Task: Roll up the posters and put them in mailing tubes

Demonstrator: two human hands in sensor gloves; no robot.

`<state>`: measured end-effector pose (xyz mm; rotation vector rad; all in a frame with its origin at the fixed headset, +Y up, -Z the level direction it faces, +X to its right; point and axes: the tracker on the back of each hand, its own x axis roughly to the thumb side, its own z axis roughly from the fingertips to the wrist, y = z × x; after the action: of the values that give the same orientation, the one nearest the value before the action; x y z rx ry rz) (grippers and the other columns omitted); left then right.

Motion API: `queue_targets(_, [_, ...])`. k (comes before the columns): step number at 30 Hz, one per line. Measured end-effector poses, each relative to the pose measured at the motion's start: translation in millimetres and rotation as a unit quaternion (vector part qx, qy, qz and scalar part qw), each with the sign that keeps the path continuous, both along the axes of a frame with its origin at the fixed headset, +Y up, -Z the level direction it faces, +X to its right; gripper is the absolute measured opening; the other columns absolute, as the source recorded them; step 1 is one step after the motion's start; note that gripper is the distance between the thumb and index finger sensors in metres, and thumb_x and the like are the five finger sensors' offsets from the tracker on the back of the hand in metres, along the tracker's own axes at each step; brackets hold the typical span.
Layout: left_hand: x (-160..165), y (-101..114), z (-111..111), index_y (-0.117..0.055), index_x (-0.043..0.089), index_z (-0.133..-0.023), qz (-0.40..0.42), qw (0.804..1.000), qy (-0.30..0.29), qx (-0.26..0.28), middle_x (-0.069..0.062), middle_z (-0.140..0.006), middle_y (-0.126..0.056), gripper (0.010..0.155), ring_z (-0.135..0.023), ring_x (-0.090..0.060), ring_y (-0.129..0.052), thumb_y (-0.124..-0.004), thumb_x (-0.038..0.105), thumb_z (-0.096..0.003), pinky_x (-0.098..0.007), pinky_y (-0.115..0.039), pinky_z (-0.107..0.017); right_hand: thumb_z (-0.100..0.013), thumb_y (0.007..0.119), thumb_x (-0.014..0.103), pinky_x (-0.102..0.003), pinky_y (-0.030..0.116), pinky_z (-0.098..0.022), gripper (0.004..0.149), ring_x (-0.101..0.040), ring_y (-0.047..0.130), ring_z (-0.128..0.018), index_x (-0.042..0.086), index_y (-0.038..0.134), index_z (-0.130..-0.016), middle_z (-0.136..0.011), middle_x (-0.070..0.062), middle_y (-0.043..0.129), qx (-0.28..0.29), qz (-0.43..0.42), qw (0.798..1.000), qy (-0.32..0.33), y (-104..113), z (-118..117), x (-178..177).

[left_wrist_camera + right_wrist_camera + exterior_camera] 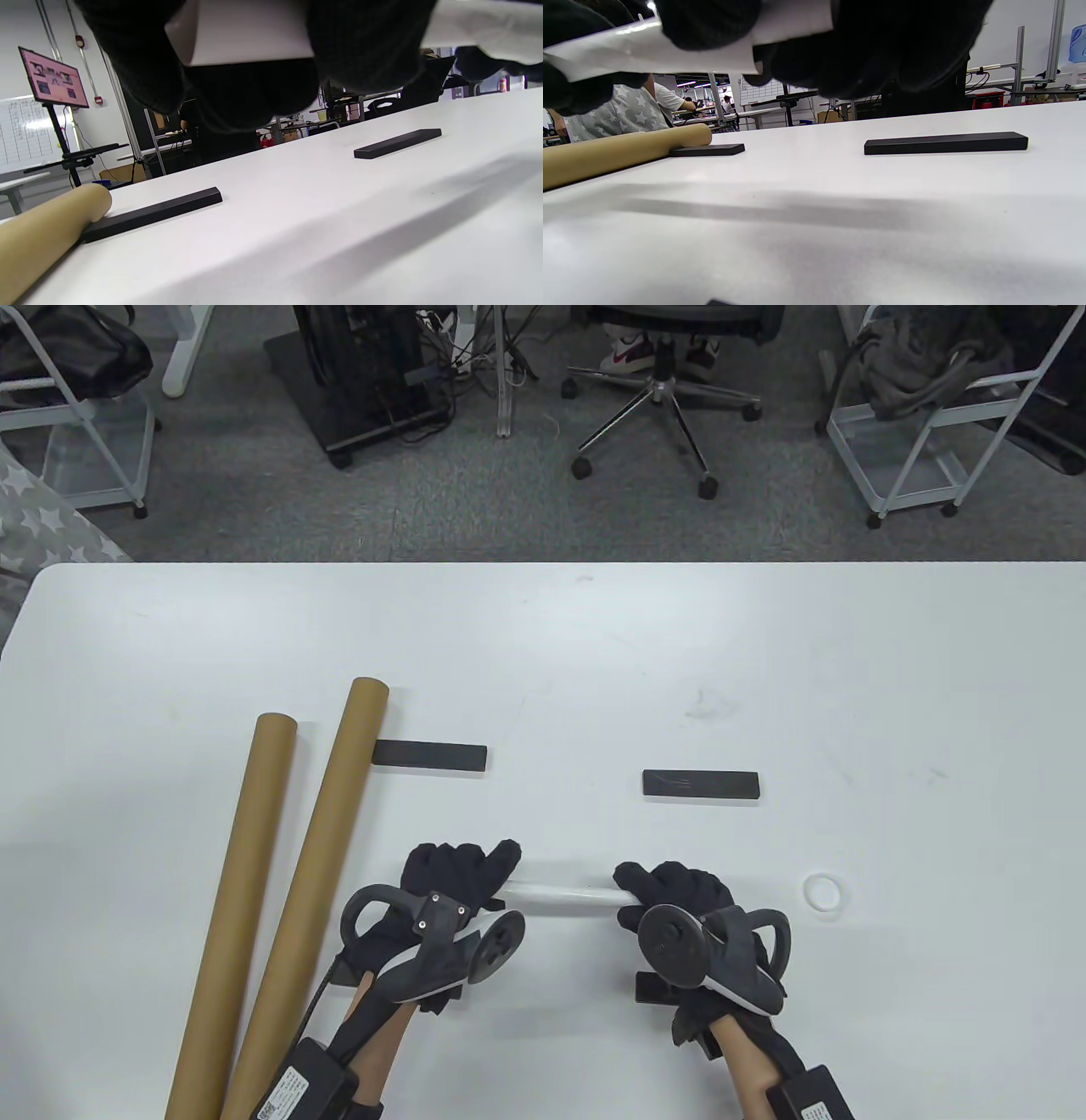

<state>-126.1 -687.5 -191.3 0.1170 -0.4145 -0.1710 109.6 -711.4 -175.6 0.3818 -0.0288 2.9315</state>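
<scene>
A white rolled-up poster (560,897) is held level above the table's front. My left hand (458,875) grips its left end and my right hand (674,891) grips its right end. The roll also shows in the left wrist view (246,34) and in the right wrist view (670,46), wrapped by gloved fingers. Two brown mailing tubes (233,899) (310,882) lie side by side at the left, running from the front edge toward the back.
Two black bars lie on the table, one (430,755) touching the right tube's far end, one (701,785) right of centre. Two more dark bars (657,988) lie partly under my hands. A small white ring (823,892) lies at the right.
</scene>
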Motion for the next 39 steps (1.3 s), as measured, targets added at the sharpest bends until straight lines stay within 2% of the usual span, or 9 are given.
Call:
queue_targets(2, [-1,0,0,-0.058,0.033,-0.109,0.004,1.0,0.0,0.003,0.012,-0.087,-0.091,0.068,-0.077,-0.015,-0.1,-0.077,0.048,-0.0452,-0.048,-0.08,-0.075,-0.05,0.062,0.036,-0.066,0.069,-0.065,0.054,-0.037,0.091,-0.07,0.022,0.064,-0.102,-0.087,-0.008,0.084,-0.002,0.007,1.0,0.0,-1,0,-1])
queue_targets(4, [1,1,1,-0.065,0.036,-0.101,-0.003,1.0,-0.003,0.006,0.012,-0.086,-0.092,0.057,-0.076,-0.014,-0.101,-0.076,0.048,-0.0457,-0.049,-0.08,-0.075,-0.051,0.061,0.034,-0.067,0.068,-0.065,0.053,-0.041,0.087,-0.076,0.02,0.062,-0.103,-0.093,-0.012,0.079,-0.002,0.009,1.0,0.002,-2,0,-2])
queue_targets(8, [3,1,1,-0.074,0.034,-0.097,0.005,1.0,-0.004,0.006,0.009,-0.09,-0.092,0.052,-0.081,-0.018,-0.099,-0.075,0.046,-0.0462,-0.05,-0.079,-0.075,-0.054,0.059,0.03,-0.073,0.059,-0.066,0.054,-0.051,0.07,-0.085,0.009,0.063,-0.104,-0.106,-0.025,0.059,0.005,0.007,1.0,0.011,-2,1,-4])
queue_targets(14, [1,1,2,-0.077,0.036,-0.099,-0.021,0.999,0.002,0.033,0.007,-0.093,-0.088,0.055,-0.082,-0.019,-0.095,-0.073,0.046,-0.045,-0.051,-0.077,-0.075,-0.052,0.065,0.033,-0.07,0.065,-0.066,0.055,-0.042,0.081,-0.081,0.015,0.061,-0.103,-0.096,-0.013,0.075,0.01,-0.004,1.0,0.02,-1,2,-6])
queue_targets(19, [0,2,2,-0.065,0.04,-0.104,-0.013,0.999,0.0,0.033,0.011,-0.089,-0.091,0.059,-0.08,-0.016,-0.099,-0.07,0.046,-0.0454,-0.049,-0.078,-0.075,-0.052,0.064,0.033,-0.07,0.067,-0.065,0.054,-0.042,0.083,-0.082,0.017,0.062,-0.103,-0.097,-0.013,0.077,0.022,-0.013,1.0,0.012,1,2,-2])
queue_targets(27, [3,-1,1,-0.073,0.033,-0.102,-0.011,1.0,0.01,0.002,0.0,-0.1,-0.08,0.054,-0.09,-0.029,-0.087,-0.061,0.04,-0.0498,-0.057,-0.071,-0.077,-0.052,0.064,0.032,-0.07,0.065,-0.066,0.055,-0.044,0.08,-0.084,0.014,0.061,-0.104,-0.1,-0.015,0.073,-0.009,-0.023,0.999,0.026,-1,1,-1])
queue_targets(34, [-1,-1,0,-0.055,0.035,-0.11,0.048,0.998,-0.006,-0.043,0.002,-0.093,-0.085,0.057,-0.079,-0.025,-0.091,-0.053,0.042,-0.0535,-0.056,-0.072,-0.076,-0.05,0.069,0.032,-0.068,0.067,-0.066,0.054,-0.041,0.083,-0.081,0.017,0.064,-0.102,-0.096,-0.012,0.077,0.011,-0.01,1.0,0.005,2,0,3])
queue_targets(37, [1,2,1,-0.052,0.037,-0.11,0.04,0.999,-0.011,-0.029,0.002,-0.094,-0.084,0.058,-0.078,-0.024,-0.091,-0.055,0.047,-0.0529,-0.056,-0.072,-0.077,-0.049,0.069,0.032,-0.068,0.068,-0.065,0.053,-0.041,0.084,-0.081,0.019,0.066,-0.1,-0.096,-0.01,0.078,0.008,-0.012,1.0,-0.002,1,-1,5])
queue_targets(39, [3,3,2,-0.054,0.037,-0.107,0.043,0.999,-0.013,-0.027,0.003,-0.093,-0.084,0.061,-0.077,-0.022,-0.091,-0.066,0.051,-0.0489,-0.055,-0.073,-0.076,-0.049,0.07,0.032,-0.068,0.068,-0.066,0.052,-0.041,0.084,-0.082,0.021,0.067,-0.1,-0.096,-0.01,0.078,0.003,-0.007,1.0,-0.004,1,-1,6])
